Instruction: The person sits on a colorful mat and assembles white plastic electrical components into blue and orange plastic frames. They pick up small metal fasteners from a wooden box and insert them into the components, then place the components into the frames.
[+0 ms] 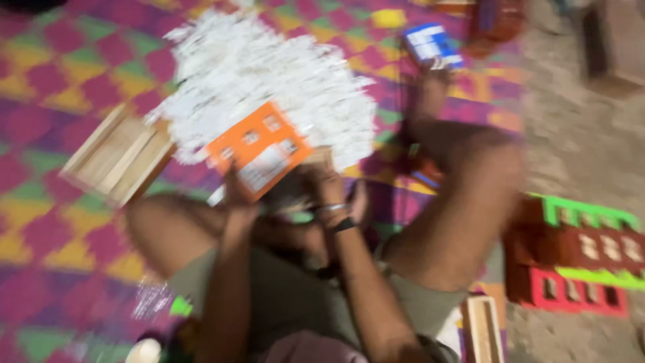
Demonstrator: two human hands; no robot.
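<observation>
The view is blurred by motion. My left hand (pixel 238 202) grips the lower edge of a flat orange card packet (pixel 259 148) with small white windows, held tilted above my lap. My right hand (pixel 332 191), with bangles on its wrist, is closed around something small and dark beside the packet; what it is stays unclear. Behind the packet lies a big heap of white sticks (pixel 269 74) on a patterned mat (pixel 54 74). My bent knees flank both hands.
An open wooden tray (pixel 121 154) lies left of the heap. A blue and white box (pixel 433 46) sits past my right foot. Stacked red and green crates (pixel 578 255) stand at the right on bare ground, and another wooden box (pixel 484 329) is near my right hip.
</observation>
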